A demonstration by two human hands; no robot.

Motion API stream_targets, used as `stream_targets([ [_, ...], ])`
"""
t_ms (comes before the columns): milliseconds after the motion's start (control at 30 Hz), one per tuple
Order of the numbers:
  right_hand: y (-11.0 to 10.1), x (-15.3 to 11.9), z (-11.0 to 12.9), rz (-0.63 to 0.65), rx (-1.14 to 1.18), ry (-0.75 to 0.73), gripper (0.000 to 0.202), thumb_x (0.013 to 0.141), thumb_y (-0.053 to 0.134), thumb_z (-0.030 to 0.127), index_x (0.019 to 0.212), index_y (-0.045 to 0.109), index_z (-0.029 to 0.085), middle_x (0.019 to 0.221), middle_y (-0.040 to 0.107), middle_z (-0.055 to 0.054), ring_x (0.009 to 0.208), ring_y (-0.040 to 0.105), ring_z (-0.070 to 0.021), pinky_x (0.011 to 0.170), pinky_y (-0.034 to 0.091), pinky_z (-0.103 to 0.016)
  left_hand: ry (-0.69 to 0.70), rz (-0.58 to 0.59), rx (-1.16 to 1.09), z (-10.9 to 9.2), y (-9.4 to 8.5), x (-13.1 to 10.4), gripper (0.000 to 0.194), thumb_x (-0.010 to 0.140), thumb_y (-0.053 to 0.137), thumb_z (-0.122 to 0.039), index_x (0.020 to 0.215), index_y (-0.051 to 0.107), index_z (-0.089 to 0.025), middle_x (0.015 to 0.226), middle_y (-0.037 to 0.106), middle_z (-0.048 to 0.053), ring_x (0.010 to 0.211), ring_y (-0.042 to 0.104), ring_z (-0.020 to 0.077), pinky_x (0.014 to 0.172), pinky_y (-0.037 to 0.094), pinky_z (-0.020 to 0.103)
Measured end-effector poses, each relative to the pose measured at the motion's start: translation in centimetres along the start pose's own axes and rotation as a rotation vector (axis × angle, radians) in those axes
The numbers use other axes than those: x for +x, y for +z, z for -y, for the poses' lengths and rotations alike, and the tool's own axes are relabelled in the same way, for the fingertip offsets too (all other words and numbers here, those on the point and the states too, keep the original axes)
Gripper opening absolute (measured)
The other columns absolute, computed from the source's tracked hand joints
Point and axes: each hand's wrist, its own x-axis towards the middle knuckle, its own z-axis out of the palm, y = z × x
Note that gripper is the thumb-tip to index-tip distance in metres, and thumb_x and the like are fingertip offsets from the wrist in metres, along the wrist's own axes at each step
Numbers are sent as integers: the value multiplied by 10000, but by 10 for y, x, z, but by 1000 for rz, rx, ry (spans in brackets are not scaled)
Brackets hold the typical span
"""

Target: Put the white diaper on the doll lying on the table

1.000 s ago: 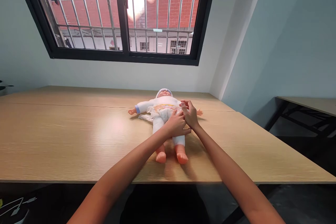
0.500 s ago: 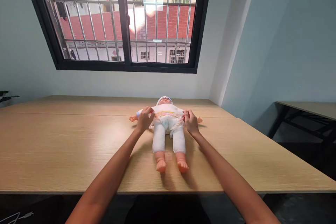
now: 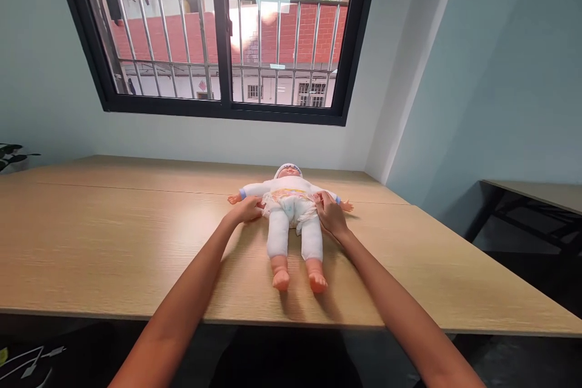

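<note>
L hand (image 3: 249, 210) has dropped lower beside diaper (image 3: 293, 205), fingers at its L side; can't tell if pinching. R hand (image 3: 331, 214) clamped on diaper's R side, fingertips partly hidden. Doll (image 3: 290, 184) on its back on table (image 3: 136, 242), feet twd near edge, head nr far edge; underside hidden.

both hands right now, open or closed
Left hand: at one side of the diaper; open or closed, can't tell.
Right hand: closed on the diaper's other side.
</note>
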Motion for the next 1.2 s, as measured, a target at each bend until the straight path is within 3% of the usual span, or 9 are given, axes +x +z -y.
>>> stream_targets([
  [100, 1, 1, -3, 9, 12, 3, 364, 994, 295, 447, 898, 555, 211, 909, 674, -104, 820, 614, -257, 728, 448, -347, 13, -38, 23, 6, 0, 1, 236, 550, 532, -137, 457, 326, -205, 461, 325, -62, 491, 252, 85, 501, 152, 263],
  [233, 0, 0, 0, 15, 24, 6, 362, 997, 283, 434, 877, 543, 213, 908, 671, -107, 828, 613, -259, 714, 444, -348, -20, -109, 10, 11, -1, -1, 190, 583, 505, -188, 484, 344, -209, 462, 344, -56, 496, 284, 94, 492, 155, 259],
  [500, -3, -2, 6, 9, 22, 11, 379, 1003, 259, 446, 845, 522, 224, 862, 663, -96, 795, 603, -258, 719, 443, -358, -100, -271, -93, 10, 2, 0, 118, 603, 546, -239, 594, 435, -201, 534, 461, -50, 555, 450, 118, 513, 304, 226],
  [667, -2, -1, 4, 12, 13, 15, 359, 998, 265, 431, 847, 517, 225, 876, 662, -102, 815, 606, -263, 717, 444, -358, -145, -424, -168, 13, -1, 3, 226, 534, 660, -218, 672, 482, -195, 632, 547, -35, 711, 552, 158, 592, 386, 227],
  [967, 0, -1, 1, 18, 17, 32, 294, 977, 315, 373, 864, 539, 219, 918, 667, -104, 852, 604, -263, 741, 450, -355, -186, -268, -526, -1, 3, -5, 239, 598, 734, -243, 737, 552, -171, 642, 601, -8, 621, 606, 143, 601, 526, 280],
  [1200, 2, 0, 1, 20, 34, 24, 298, 980, 305, 381, 846, 521, 225, 907, 664, -100, 849, 599, -257, 751, 450, -346, -220, -285, -681, -1, 3, -2, 338, 623, 795, -270, 845, 563, -167, 729, 662, 36, 679, 665, 175, 673, 576, 334],
])
